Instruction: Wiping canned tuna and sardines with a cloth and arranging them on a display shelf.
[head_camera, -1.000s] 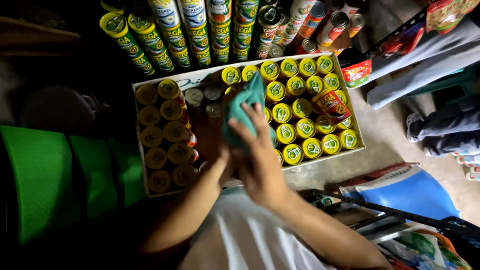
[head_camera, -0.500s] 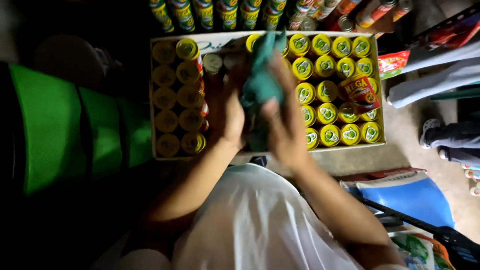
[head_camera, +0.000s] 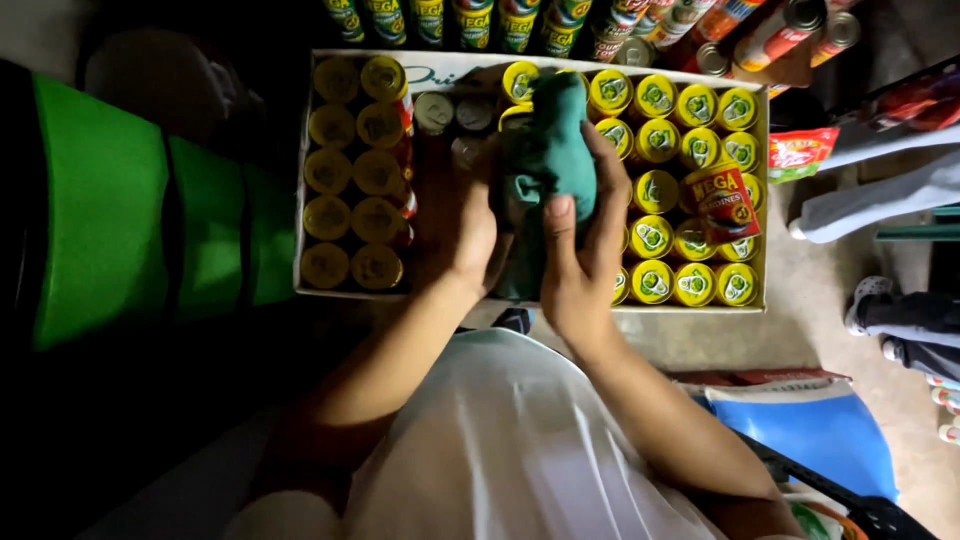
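A teal cloth is bunched between both of my hands over the middle of a white cardboard box full of upright cans. My right hand wraps the cloth from the right, thumb pressed on its front. My left hand holds it from the left; whatever the cloth covers is hidden. Yellow-lidded cans fill the box's right side, and a red can lies on its side on top of them. Dim gold-topped cans stand in the left side.
More cans are stacked beyond the box's far edge. A green and black container sits to the left. A blue bag lies at lower right. Someone's feet in shoes are at the right edge on the concrete floor.
The view has shifted so the box sits lower and closer. Both hands stay on the teal cloth, working it over the middle of the box.
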